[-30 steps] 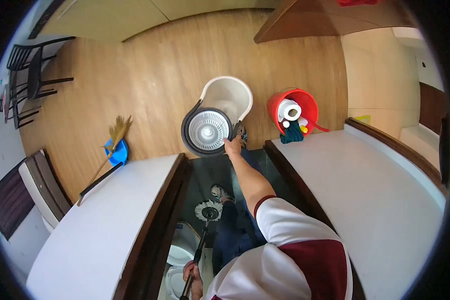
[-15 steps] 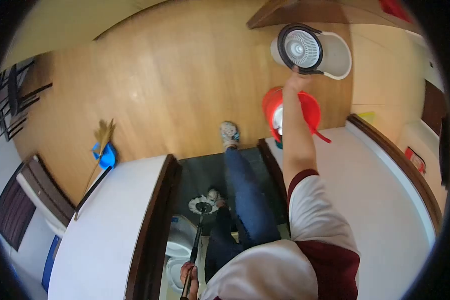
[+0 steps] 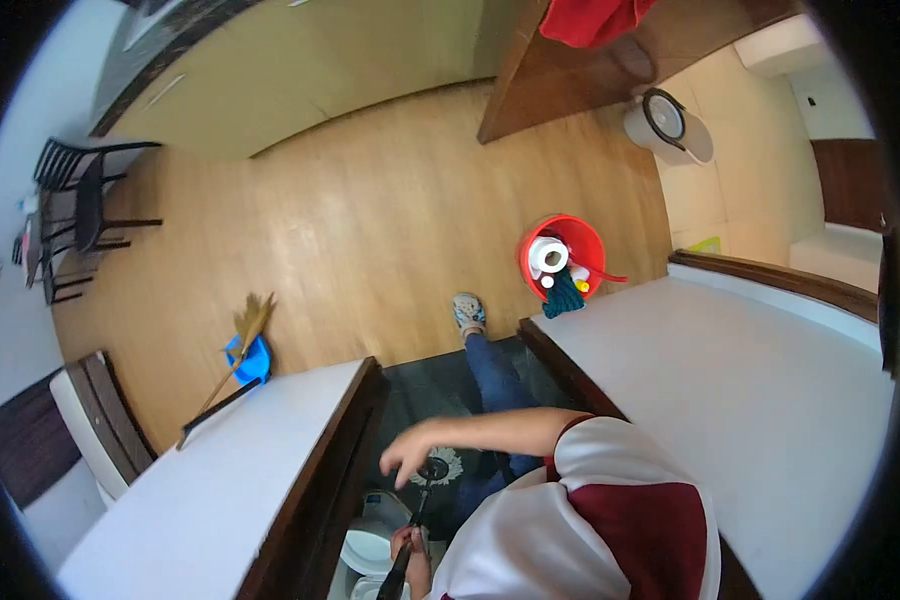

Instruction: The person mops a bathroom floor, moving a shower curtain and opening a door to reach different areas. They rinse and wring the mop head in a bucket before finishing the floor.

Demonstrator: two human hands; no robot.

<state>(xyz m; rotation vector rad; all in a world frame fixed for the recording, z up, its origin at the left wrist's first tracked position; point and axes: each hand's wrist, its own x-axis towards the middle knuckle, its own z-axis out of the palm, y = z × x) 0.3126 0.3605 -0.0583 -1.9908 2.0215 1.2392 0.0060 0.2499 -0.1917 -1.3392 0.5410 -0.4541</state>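
Observation:
My left hand [image 3: 410, 550] is wrapped round the black handle of a mop [image 3: 396, 576] at the bottom of the view. The white mop head [image 3: 448, 470] rests on the dark floor of the doorway, partly covered by my right hand. Above the handle, my right hand [image 3: 410, 453] hangs with its fingers apart, holding nothing and slightly blurred. The grey spin-mop bucket [image 3: 698, 146] with its black handle stands away at the upper right, beside the wooden door.
A red bucket [image 3: 592, 238] holding a paper roll, bottles and a dark green cloth stands beyond the doorway. At left lie a broom [image 3: 254, 318] and a blue dustpan [image 3: 258, 360]. Black chairs [image 3: 90, 205] stand far left. Dark door frames [image 3: 315, 480] flank me; a toilet [image 3: 368, 548] is below.
My right hand has let go of the spin-mop bucket and swung back to above the mop. The bucket now sits farther away to the right. My left hand keeps its hold on the mop.

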